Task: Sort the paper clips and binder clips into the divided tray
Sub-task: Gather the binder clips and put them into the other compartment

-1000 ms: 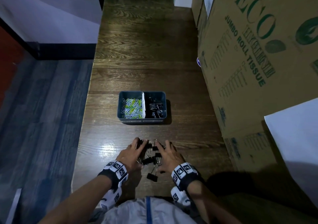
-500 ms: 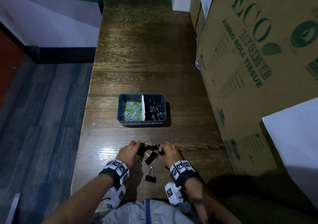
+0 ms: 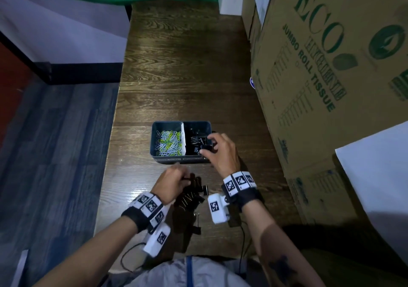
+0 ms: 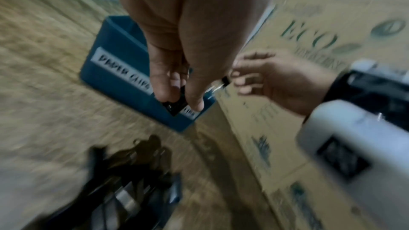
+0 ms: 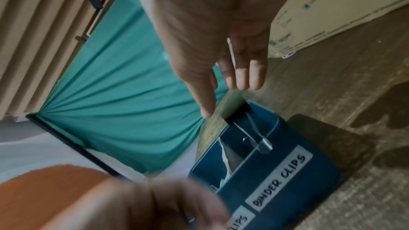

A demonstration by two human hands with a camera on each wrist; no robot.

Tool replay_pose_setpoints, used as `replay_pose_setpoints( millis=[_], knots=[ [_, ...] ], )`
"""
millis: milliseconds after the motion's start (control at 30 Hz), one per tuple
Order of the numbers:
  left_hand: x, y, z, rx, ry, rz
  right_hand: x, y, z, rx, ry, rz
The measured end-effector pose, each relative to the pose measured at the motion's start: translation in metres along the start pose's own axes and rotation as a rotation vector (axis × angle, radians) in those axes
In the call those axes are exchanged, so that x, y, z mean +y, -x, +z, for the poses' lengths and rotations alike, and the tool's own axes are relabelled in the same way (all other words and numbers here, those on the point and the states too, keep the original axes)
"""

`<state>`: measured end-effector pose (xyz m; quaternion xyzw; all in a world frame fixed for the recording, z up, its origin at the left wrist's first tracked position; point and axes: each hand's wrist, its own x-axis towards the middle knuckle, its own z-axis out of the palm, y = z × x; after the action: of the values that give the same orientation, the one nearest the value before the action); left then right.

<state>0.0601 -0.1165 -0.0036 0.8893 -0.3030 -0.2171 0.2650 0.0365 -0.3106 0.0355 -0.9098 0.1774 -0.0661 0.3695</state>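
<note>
Left wrist: black strap [image 3: 134, 217] ringed with white blocks printed with black square markers.
Left camera: white box [image 3: 157, 239] under the wrist, marker on its face, thin black cable looping off it.
Right wrist: matching black strap [image 3: 248, 195], marker blocks, white camera box [image 3: 217, 208], black cable.
Forearms: bare; dark tattoo [image 3: 281, 267] on the right one.
Torso: light grey garment [image 3: 167, 274] with blue stripe.

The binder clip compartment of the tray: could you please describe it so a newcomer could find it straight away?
On the dark wooden table, beside the big cardboard box, sits a small blue divided tray. The binder clip compartment is its right half, under the right hand. It holds black clips, whereas the left half holds pale paper clips.
</note>
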Motion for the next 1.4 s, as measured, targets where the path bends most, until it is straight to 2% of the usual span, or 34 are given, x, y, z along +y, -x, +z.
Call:
replay_pose_setpoints(
  millis=[67, 133, 267, 333, 433, 533, 600, 700, 767, 867, 967, 1133, 1300, 1400],
  knots=[
    [0.019, -0.019, -0.022, 0.094, 0.085, 0.021, 0.002, -0.003, -0.003, 0.043, 0.007, -0.004],
    [0.034, -0.038, -0.043, 0.189, 0.145, 0.043, 0.010, 0.005, 0.000, 0.013, 0.030, 0.005],
    [0.047, -0.065, -0.063, 0.284, 0.235, 0.087, 0.030, 0.031, 0.013, -0.230, 0.117, 0.050],
    [0.042, -0.065, -0.060, 0.258, 0.229, 0.085, 0.037, 0.042, 0.016, -0.401, 0.199, 0.104],
    [0.024, -0.049, -0.044, 0.196, 0.098, 0.091, 0.053, 0.060, 0.021, -0.604, 0.272, 0.219],
    [0.000, -0.020, -0.016, 0.071, -0.025, 0.069, 0.070, 0.077, 0.023, -0.716, 0.269, 0.367],
    [-0.018, 0.000, 0.003, -0.049, -0.127, -0.005, 0.078, 0.086, 0.026, -0.758, 0.293, 0.390],
    [-0.038, 0.022, 0.026, -0.221, -0.233, -0.130, 0.081, 0.096, 0.033, -0.764, 0.289, 0.390],
    [-0.041, 0.029, 0.036, -0.252, -0.258, -0.193, 0.080, 0.100, 0.037, -0.736, 0.258, 0.410],
    [-0.040, 0.032, 0.052, -0.284, -0.356, -0.186, 0.080, 0.106, 0.040, -0.791, 0.321, 0.409],
    [-0.034, 0.027, 0.063, -0.283, -0.415, -0.148, 0.078, 0.118, 0.045, -0.854, 0.428, 0.338],
    [-0.020, 0.015, 0.068, -0.331, -0.419, -0.119, 0.084, 0.125, 0.053, -0.697, 0.378, 0.246],
    [-0.024, 0.015, 0.070, -0.294, -0.385, -0.119, 0.072, 0.108, 0.055, -0.493, 0.394, 0.141],
    [-0.025, 0.016, 0.072, -0.281, -0.374, -0.157, 0.071, 0.099, 0.060, -0.481, 0.390, 0.053]
  ],
)
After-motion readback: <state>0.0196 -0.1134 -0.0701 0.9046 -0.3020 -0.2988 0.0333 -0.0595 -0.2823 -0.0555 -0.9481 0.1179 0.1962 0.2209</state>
